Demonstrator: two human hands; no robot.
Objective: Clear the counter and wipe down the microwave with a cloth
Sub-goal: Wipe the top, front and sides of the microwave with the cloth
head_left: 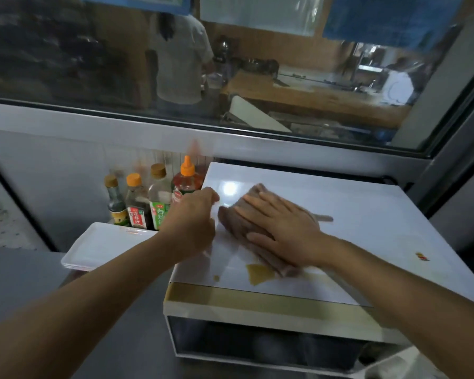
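A white microwave (367,214) stands on the steel counter (25,283), seen from above. A brownish-grey cloth (230,217) lies on its top. My right hand (279,225) presses flat on the cloth with straight, spread fingers. My left hand (192,220) is at the top's left edge, fingers curled, apparently holding that edge; the grip itself is blurred. A yellowish-brown smear (257,273) and a small drop (216,277) mark the top near its front edge, just in front of the cloth.
Several sauce bottles (148,201) stand against the wall left of the microwave. A white rectangular tray (101,244) lies on the counter in front of them. A small coloured sticker (422,257) sits on the top's right side. A window runs behind; a person stands beyond it.
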